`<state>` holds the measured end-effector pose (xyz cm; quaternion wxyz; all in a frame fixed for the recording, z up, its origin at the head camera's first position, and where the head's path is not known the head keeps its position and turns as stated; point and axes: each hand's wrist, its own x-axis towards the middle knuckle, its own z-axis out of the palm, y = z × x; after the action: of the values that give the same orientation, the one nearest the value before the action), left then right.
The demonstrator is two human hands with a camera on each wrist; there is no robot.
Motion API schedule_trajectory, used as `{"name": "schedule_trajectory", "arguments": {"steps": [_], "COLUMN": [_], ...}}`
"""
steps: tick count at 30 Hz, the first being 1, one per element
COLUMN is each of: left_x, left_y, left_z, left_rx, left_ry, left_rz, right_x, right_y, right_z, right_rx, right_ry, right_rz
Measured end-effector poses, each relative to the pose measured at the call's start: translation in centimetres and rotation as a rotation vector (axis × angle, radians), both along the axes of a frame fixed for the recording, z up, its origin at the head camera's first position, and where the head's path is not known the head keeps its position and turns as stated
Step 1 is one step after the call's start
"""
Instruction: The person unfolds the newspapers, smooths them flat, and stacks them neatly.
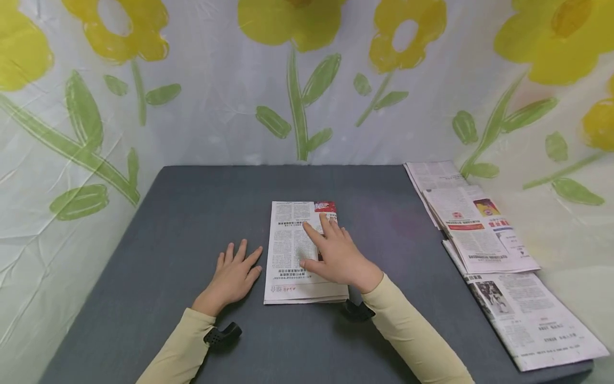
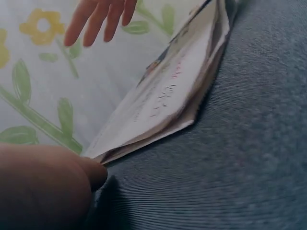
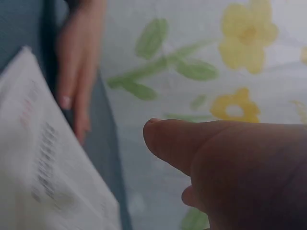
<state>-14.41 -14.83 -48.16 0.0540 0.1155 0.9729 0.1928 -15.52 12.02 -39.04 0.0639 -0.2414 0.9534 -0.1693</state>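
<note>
A folded newspaper [image 1: 290, 250] lies in the middle of the dark table, a red block at its far right corner. My right hand [image 1: 338, 258] is over its right half with fingers spread. In the left wrist view, the fingers of that right hand [image 2: 103, 21] appear raised above the paper. My left hand [image 1: 232, 277] rests palm down on the table just left of the newspaper, fingers spread. Seen from the left wrist, its thumb [image 2: 93, 172] is close to a corner of the layered newspaper [image 2: 158, 103]. Neither hand grips anything.
Along the right table edge lie several folded newspapers, overlapping in a row: a far one [image 1: 434, 173], a middle one [image 1: 479, 234] and a near one [image 1: 542, 320]. A white curtain [image 1: 206, 106] with yellow flowers hangs behind the grey-black table [image 1: 192, 213] and at its sides.
</note>
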Motion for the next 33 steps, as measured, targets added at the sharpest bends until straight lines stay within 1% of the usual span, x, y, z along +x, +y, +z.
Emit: {"name": "schedule_trajectory", "arguments": {"steps": [6,8,12,16,23,30,33], "left_x": [-0.1,-0.1,0.0,0.0,0.1,-0.1,-0.1], "left_y": [0.1,0.1,0.3,0.4,0.4,0.3,0.3], "left_z": [-0.4,-0.5,-0.5,-0.4,-0.1,-0.4,-0.4], "left_rx": [-0.03,-0.026,-0.025,-0.042,-0.037,-0.042,-0.039], "left_ry": [0.006,0.01,0.025,0.029,0.032,0.035,0.038], "left_rz": [0.017,0.019,0.015,0.008,-0.011,-0.007,-0.007], "right_x": [1.3,1.7,2.5,2.9,3.0,3.0,3.1], "right_y": [-2.6,-3.4,-4.5,-4.9,-5.2,-5.4,-5.4], "right_z": [-2.3,-3.2,-4.9,-6.0,-6.7,-6.9,-6.9], "right_rx": [0.103,0.147,0.211,0.215,0.211,0.226,0.223], "right_ry": [-0.005,-0.005,0.017,0.025,0.048,0.078,0.095], "right_rz": [0.116,0.149,0.193,0.209,0.204,0.214,0.206]}}
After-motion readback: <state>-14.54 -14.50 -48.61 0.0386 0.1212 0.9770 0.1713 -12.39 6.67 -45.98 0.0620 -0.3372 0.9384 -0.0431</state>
